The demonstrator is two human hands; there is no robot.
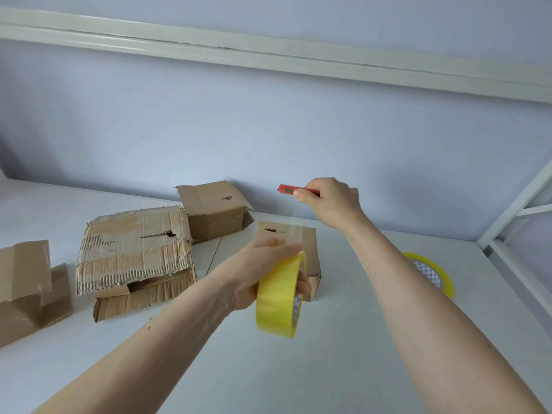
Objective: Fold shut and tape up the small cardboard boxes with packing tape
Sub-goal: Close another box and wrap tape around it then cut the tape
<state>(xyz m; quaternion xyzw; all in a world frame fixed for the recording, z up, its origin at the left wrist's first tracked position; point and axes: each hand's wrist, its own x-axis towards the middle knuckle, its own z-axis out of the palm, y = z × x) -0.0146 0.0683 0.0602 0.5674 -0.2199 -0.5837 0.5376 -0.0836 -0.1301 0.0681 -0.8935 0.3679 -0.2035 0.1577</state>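
Note:
My left hand (pixel 263 273) grips a yellow roll of packing tape (pixel 279 297), held on edge above the white table. A thin clear strip of tape runs up from the roll toward my right hand (pixel 331 201). That hand holds a red utility knife (pixel 291 190) raised above the table, its tip pointing left. Right behind the roll stands a small cardboard box (pixel 309 255), folded shut and partly hidden by my left hand. A second small box (pixel 215 213) sits against the wall with its flaps open.
A large torn corrugated box (pixel 134 252) lies left of centre. Another cardboard box (pixel 27 282) sits at the left edge. A second yellow tape roll (pixel 430 271) lies flat on the white table (pixel 298 369) at the right, near a white metal frame (pixel 513 210).

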